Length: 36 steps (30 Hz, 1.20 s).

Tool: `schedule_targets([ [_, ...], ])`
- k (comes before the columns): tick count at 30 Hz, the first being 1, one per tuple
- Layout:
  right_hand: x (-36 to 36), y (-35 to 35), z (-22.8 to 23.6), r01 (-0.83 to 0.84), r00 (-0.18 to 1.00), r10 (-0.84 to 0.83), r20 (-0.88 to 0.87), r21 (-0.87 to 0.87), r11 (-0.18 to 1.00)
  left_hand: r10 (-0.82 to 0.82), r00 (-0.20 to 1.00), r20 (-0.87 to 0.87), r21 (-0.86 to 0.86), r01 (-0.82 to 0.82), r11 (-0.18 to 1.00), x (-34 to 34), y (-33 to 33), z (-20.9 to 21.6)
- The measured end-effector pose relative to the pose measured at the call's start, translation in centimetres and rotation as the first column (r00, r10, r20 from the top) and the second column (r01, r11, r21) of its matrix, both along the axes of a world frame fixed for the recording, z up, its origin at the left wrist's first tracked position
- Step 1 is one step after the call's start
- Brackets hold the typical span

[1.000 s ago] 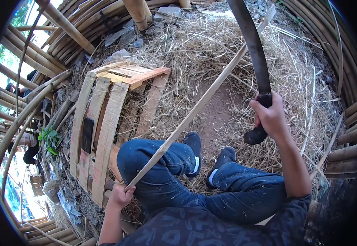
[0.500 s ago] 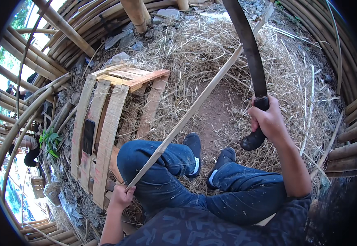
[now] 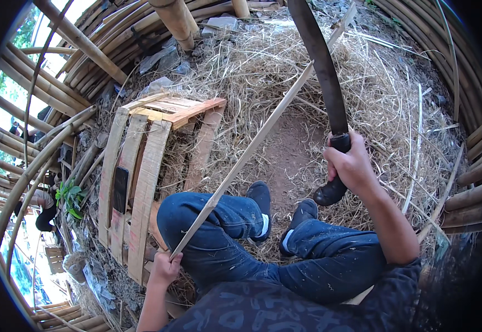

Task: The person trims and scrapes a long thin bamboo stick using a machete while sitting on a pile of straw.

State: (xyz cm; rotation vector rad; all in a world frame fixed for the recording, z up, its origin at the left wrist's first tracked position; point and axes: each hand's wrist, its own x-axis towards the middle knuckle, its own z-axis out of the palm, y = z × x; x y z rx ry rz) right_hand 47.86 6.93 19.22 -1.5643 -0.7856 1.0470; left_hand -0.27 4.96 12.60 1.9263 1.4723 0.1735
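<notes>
My left hand (image 3: 166,269) is closed around the lower end of a long, pale bamboo strip (image 3: 252,146), beside my bent left knee. From there the strip slants up and to the right across the knee, and its far part passes behind the blade. My right hand (image 3: 353,166) grips the black handle of a machete (image 3: 330,83), above the right side of my lap. Its long, dark, curved blade points away from me and crosses in front of the strip near the top. Whether blade and strip touch, I cannot tell.
A slatted wooden crate (image 3: 150,166) stands at my left with a black phone (image 3: 120,190) on its side. Dry bamboo shavings (image 3: 384,124) cover the ground ahead. Bamboo poles (image 3: 80,39) wall the space on both sides. Past the left poles, another person (image 3: 44,207) is partly visible.
My right hand and the machete have shifted a little to the left. The strip's upper part has swung slightly left too, while my left hand keeps its hold low on it.
</notes>
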Motion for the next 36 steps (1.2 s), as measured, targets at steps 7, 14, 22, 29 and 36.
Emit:
schedule_targets([
  [7, -0.4, -0.1, -0.6, -0.018, 0.999, 0.019, -0.037, 0.007, 1.000, 0.009, 1.000, -0.017, -0.011, -0.009, 1.000, -0.2, -0.1, -0.4],
  [14, -0.9, -0.2, -0.2, 0.000, 0.999, 0.001, -0.044, 0.022, 1.000, 0.016, 0.999, -0.028, -0.002, -0.016, 1.000, 0.2, -0.1, -0.1],
  [22, -1.0, 0.4, -1.0, -0.008, 0.980, 0.014, -0.197, 0.028, 1.000, 0.029, 1.000, -0.012, -0.013, -0.029, 0.999, 0.4, -0.2, 0.2],
  [29, -0.2, -0.2, -0.2, 0.026, 0.986, -0.020, -0.168, 0.033, 0.999, 0.032, 0.999, -0.008, -0.006, -0.033, 0.999, 0.7, -0.1, 0.0],
  [36, 2.2, 0.2, 0.7, -0.064, 0.998, 0.064, -0.025, 0.024, 0.998, 0.027, 0.998, -0.049, 0.027, -0.025, 0.999, 0.3, 0.0, 0.7],
])
